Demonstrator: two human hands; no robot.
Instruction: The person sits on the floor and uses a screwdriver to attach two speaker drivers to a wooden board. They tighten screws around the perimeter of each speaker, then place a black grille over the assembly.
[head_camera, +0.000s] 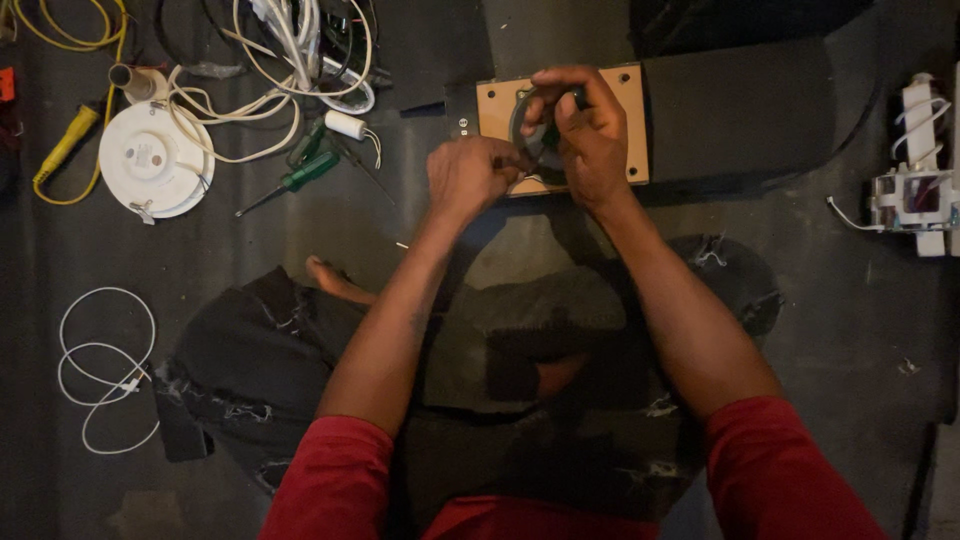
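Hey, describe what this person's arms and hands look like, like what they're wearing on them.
Both hands, the left hand and the right hand, are bare: no gloves, and no rings or watch that I can make out. The forearms are bare too. Red sleeves cover the upper arms and end around the elbows.

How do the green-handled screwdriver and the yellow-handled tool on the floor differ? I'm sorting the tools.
The green-handled screwdriver lies free of any cord, its thin bare shaft pointing down-left; the yellow-handled tool lies at the far left beside the yellow cable, its tip hidden. The green one lies nearer the left hand. Both rest untouched on the dark floor.
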